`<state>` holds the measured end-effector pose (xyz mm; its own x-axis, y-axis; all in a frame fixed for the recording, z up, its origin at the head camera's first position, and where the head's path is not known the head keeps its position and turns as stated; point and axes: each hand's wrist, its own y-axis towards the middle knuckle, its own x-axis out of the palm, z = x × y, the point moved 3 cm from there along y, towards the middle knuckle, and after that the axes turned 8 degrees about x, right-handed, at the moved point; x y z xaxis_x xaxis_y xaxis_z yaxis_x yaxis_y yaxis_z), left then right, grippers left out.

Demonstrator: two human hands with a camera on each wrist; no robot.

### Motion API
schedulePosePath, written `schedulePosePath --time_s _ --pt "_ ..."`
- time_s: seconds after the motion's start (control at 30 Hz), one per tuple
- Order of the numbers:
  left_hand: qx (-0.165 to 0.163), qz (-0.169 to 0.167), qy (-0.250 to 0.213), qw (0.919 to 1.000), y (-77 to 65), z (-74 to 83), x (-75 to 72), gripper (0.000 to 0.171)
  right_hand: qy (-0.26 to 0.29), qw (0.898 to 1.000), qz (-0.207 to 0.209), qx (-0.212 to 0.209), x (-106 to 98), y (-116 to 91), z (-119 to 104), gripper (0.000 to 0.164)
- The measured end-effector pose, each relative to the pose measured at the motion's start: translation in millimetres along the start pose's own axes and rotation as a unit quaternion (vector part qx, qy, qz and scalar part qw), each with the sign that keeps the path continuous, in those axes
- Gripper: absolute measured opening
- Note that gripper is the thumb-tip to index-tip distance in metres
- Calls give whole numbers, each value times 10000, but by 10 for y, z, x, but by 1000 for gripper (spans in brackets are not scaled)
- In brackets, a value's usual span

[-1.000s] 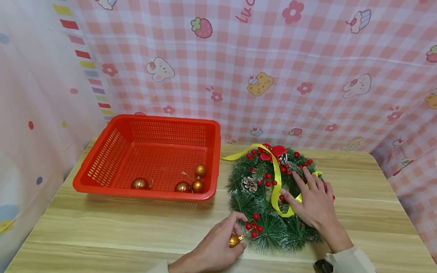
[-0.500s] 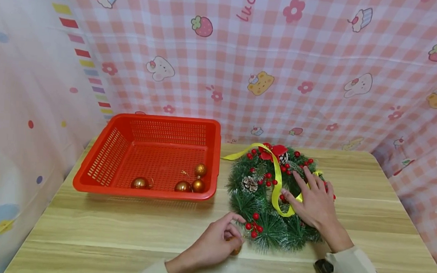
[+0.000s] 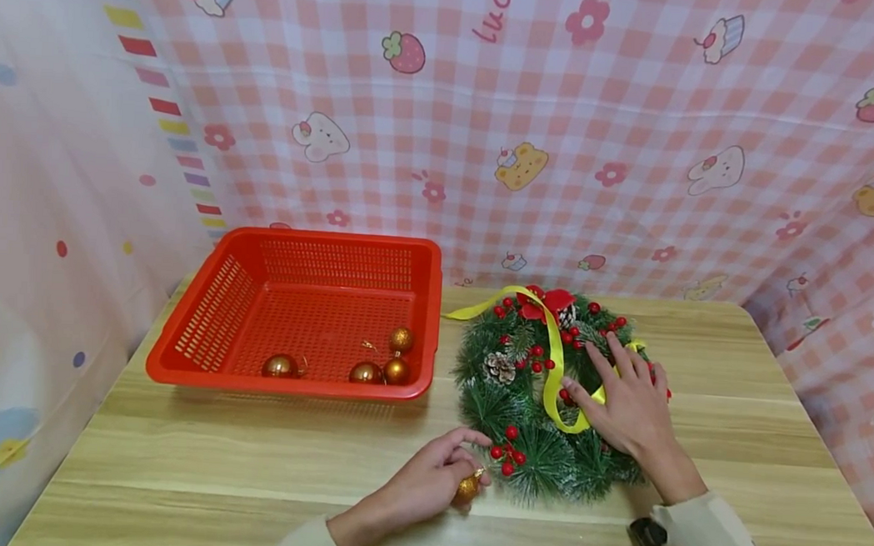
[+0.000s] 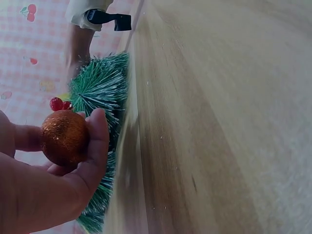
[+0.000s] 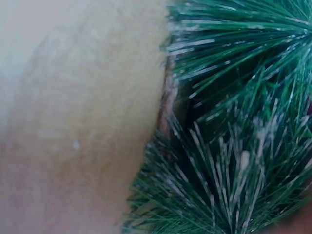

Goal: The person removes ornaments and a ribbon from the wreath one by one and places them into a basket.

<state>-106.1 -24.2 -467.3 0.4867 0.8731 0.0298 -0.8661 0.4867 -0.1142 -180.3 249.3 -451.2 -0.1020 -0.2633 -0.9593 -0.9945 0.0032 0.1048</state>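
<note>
My left hand (image 3: 424,485) holds a gold glitter bauble (image 3: 466,489) between thumb and fingers at the wreath's front left edge. In the left wrist view the same bauble (image 4: 65,138) looks coppery, with the thumb and fingers around it. The green wreath (image 3: 538,463) lies on the table, trimmed with red berries (image 3: 509,451), pinecones (image 3: 500,368) and a red flower (image 3: 546,305). A yellow ribbon (image 3: 554,355) trails over it. My right hand (image 3: 628,402) rests on the wreath's right side, fingers spread. Only frosted needles (image 5: 243,161) and blurred tabletop fill the right wrist view.
A red plastic basket (image 3: 325,386) stands left of the wreath, with several gold baubles (image 3: 366,373) near its front. The wooden table (image 3: 245,462) ends at a pink checked curtain (image 3: 445,140) behind. A dark band (image 3: 647,535) sits on the right wrist.
My left hand has shifted slightly left and turned the bauble in its fingers; the bauble dipped behind the thumb and now shows again, cap toward the wreath. The right hand stays put.
</note>
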Motion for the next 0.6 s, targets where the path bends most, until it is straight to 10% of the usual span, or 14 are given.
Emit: schedulePosePath --time_s 0.6 --pt "50 228 521 9984 50 -26 49 52 16 9999 96 -38 20 4 8 77"
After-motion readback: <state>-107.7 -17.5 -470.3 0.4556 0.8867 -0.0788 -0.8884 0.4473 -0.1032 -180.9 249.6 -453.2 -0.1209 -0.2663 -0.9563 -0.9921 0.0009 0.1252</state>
